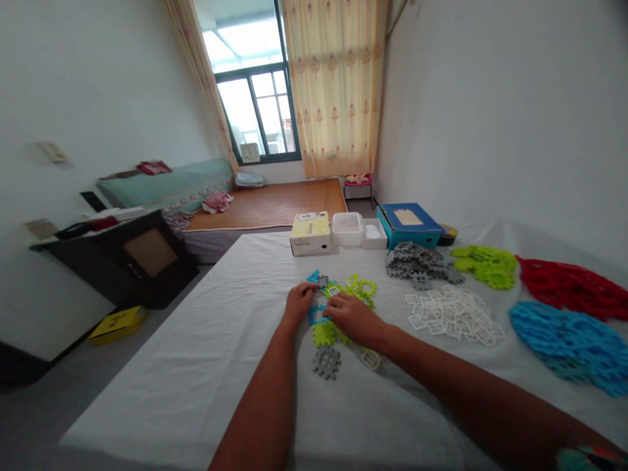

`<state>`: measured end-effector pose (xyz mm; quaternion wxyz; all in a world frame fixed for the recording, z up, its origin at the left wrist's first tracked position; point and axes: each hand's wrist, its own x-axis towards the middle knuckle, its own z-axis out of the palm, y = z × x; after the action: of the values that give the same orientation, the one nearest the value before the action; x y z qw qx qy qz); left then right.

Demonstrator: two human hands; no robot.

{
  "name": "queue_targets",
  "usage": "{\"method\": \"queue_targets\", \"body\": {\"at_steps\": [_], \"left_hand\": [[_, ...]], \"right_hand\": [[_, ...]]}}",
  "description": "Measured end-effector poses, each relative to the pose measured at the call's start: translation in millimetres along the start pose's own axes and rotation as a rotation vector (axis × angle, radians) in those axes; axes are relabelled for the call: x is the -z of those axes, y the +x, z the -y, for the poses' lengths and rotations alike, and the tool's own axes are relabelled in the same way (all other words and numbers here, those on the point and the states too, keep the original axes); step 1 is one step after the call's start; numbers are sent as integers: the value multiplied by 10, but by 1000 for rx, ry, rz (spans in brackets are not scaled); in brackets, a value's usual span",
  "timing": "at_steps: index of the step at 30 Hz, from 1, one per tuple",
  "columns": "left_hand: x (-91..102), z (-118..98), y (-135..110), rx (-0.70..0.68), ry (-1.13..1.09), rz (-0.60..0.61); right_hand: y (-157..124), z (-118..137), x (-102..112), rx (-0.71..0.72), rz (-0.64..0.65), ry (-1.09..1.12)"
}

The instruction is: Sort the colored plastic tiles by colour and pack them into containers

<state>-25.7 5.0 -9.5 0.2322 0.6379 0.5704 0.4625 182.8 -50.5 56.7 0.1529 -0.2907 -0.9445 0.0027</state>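
Notched plastic building tiles in blue, lime green and grey lie joined in front of me. My left hand [299, 302] is closed at their left edge, its fingertips pinching near a grey tile [322, 281] and a blue triangular tile [313, 276]. From the right, my right hand [350, 317] bends its fingers over the middle, beside a white window piece [333, 291] and a blue frame tile [318, 314]; its fingertips are partly hidden. Nearer me are a lime square tile [324, 335], a grey tile [326, 362] and a loose white window piece [371, 359]. More lime tiles [366, 288] sit behind my right hand.
On the right are piles of grey tiles [417, 261], lime tiles [488, 265], white window pieces [456, 314], red tiles [569, 288] and blue tiles [574, 343]. A yellow-white box [311, 233], a clear container [347, 229] and a blue box [409, 224] stand at the back.
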Motion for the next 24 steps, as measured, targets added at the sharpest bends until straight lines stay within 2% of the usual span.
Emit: {"method": "queue_targets", "body": {"at_steps": [3,7,11,15,18,20,22,24], "left_hand": [[9,6,-20,-2,7,1],[9,14,-31,-3,19,0],[10,10,-36,-9,38,8],[17,-11,-40,-11,67,9],[22,-27,-39,-9,84,8],[23,-32,-40,-8,92,10],[24,-32,-43,-6,94,10],[23,-31,-49,-5,92,9]], "right_hand": [[-302,-136,175,-84,-66,59],[-944,-517,345,-297,-196,128],[-1802,-1119,548,-596,-338,46],[-2812,-1802,724,-823,-472,-165],[-3464,-2200,692,-960,-498,-197],[-3748,-2367,601,-1015,-491,-177],[-3898,-2456,509,-1009,-486,-191],[-3924,-2473,467,-955,-500,-265]]}}
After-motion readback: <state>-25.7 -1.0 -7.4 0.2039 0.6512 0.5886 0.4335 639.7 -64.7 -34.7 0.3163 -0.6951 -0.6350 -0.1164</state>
